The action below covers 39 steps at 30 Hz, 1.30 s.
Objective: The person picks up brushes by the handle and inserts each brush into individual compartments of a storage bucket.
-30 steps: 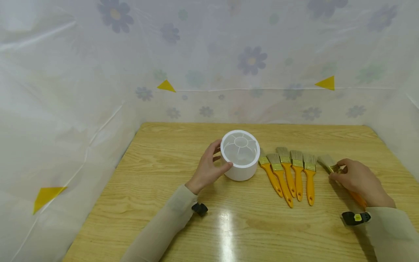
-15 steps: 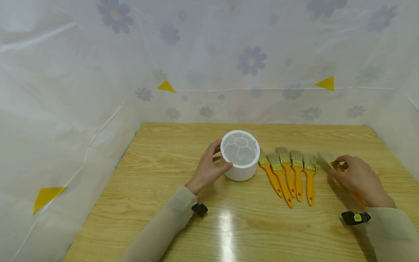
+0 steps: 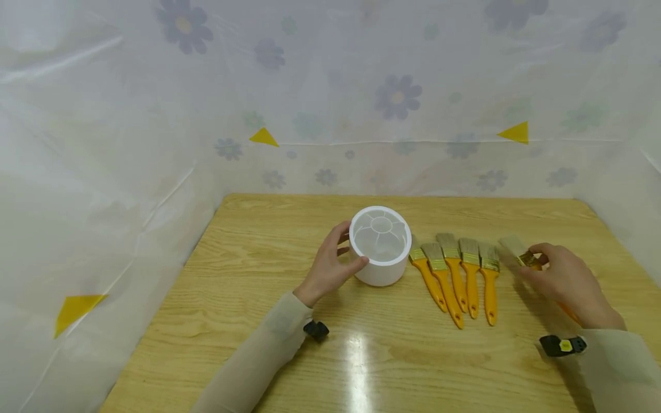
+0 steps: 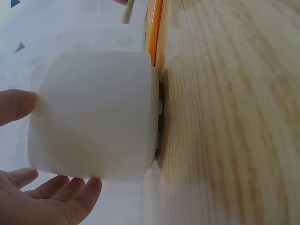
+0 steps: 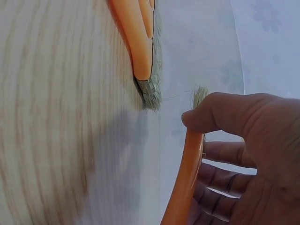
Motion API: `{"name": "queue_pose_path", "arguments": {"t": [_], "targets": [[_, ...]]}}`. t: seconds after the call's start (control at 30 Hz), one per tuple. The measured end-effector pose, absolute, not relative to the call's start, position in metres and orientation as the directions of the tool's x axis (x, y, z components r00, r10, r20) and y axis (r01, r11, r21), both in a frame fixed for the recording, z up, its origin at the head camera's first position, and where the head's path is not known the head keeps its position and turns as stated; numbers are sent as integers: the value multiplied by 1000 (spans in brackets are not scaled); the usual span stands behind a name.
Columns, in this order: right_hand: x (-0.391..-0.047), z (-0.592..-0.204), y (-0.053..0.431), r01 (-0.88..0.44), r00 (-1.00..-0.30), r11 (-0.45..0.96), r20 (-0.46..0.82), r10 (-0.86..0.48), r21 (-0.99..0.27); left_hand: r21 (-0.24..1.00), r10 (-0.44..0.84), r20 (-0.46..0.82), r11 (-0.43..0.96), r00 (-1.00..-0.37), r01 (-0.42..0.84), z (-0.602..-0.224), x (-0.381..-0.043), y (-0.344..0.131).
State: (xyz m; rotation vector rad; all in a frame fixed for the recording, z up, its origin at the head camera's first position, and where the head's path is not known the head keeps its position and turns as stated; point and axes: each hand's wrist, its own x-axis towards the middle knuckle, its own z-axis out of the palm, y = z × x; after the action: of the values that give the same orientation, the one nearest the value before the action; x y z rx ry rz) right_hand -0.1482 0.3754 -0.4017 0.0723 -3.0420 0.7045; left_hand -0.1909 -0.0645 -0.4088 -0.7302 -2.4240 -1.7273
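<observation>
In the head view my left hand (image 3: pixel 333 265) holds a round white container (image 3: pixel 380 274) standing upright on the table. Its thumb is at the near rim and the fingers lie round the far left side; the left wrist view shows the container's smooth wall (image 4: pixel 93 117) between thumb and fingers. At the right, my right hand (image 3: pixel 570 281) pinches a paintbrush (image 5: pixel 185 180) with an orange handle, thumb against fingers near the metal band. Its pale bristles (image 3: pixel 512 245) point away and to the left. The brush is off the table, and the palm hides part of its handle.
Several orange-handled paintbrushes (image 3: pixel 472 281) lie fanned side by side between the container and my right hand, bristles away from me. The leftmost touches or nearly touches the container. A wood-grain table (image 3: pixel 248 246) ends at flower-patterned sheeting (image 3: pixel 330 92) behind.
My right hand has shifted the paintbrush slightly up and turned it a little, so the bristles sit farther from me. The left hand and container stay in place.
</observation>
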Motion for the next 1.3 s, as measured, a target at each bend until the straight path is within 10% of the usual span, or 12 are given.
{"name": "queue_pose_path", "arguments": {"t": [1.3], "targets": [[-148,-401,365,-120,-988,897,138,-67,-425,861,321,331,282,-888,423,-415,-195,-65]]}}
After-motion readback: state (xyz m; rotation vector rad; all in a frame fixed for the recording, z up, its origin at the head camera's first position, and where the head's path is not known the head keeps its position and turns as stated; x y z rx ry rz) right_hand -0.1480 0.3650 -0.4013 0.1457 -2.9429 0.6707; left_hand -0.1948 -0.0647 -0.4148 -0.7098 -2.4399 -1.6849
